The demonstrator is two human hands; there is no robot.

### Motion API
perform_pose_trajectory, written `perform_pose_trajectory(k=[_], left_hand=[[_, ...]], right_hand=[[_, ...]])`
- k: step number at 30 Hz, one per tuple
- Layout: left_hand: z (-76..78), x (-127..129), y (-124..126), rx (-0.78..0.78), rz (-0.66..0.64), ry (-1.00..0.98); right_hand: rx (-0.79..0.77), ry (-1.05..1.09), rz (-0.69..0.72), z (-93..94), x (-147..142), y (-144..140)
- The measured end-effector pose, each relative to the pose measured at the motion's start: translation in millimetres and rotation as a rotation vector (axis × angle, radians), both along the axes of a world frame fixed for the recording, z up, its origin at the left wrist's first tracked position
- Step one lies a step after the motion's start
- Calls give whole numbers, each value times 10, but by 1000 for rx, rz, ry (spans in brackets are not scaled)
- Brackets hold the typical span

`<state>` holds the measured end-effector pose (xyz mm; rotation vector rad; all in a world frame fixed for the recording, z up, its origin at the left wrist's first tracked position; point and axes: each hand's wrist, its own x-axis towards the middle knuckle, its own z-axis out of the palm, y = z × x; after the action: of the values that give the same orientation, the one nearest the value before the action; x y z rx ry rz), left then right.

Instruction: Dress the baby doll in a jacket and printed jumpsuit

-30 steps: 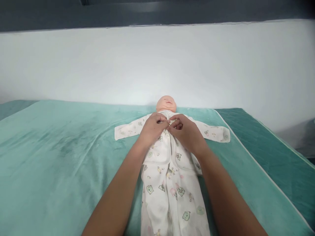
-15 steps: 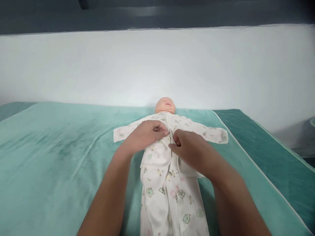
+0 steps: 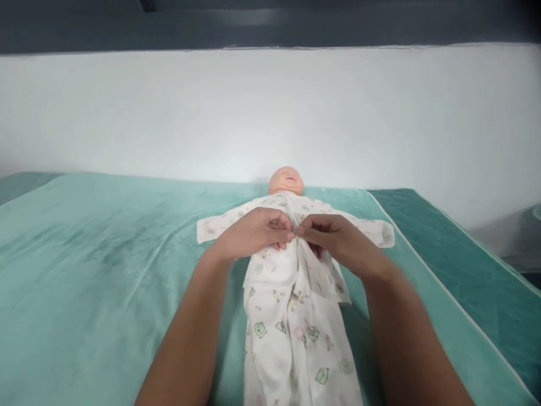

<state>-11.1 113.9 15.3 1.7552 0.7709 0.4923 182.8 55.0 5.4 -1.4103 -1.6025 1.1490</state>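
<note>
A doll (image 3: 286, 180) lies on its back on the bed (image 3: 105, 265), head toward the wall (image 3: 270, 113) behind. Its sleeves stretch out left and right, its legs run toward the near edge. The left hand (image 3: 253, 232) and right hand (image 3: 333, 239) meet over the chest, on the garment (image 3: 291, 316), fingertips touching at the middle.

1. The scene was evenly and fairly brightly lit, probably from overhead.
2. The white wall (image 3: 270, 113) showed a soft bright patch near its middle, without hard glare.
3. Shadows were faint; a soft one lay on the green blanket (image 3: 105, 270) beside the forearms.
4. Focus was reasonable at the centre, while the fabric print looked slightly soft.
5. Straight edges bowed towards the frame borders, and the top band was dark.
</note>
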Motion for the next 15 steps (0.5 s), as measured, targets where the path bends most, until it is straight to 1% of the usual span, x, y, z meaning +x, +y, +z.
perform_pose_trajectory(k=[2, 5, 10, 15], left_hand=[[-15, -6, 21, -81, -28, -82], [-39, 4, 33, -133, -28, -135], [-71, 39, 37, -174, -6, -156], [-96, 38, 62, -174, -1, -148]], right_hand=[[-6, 90, -12, -17, -37, 5], [-16, 162, -18, -49, -65, 15], [-32, 203, -8, -97, -47, 41], [-73, 218, 0, -120, -19, 58]])
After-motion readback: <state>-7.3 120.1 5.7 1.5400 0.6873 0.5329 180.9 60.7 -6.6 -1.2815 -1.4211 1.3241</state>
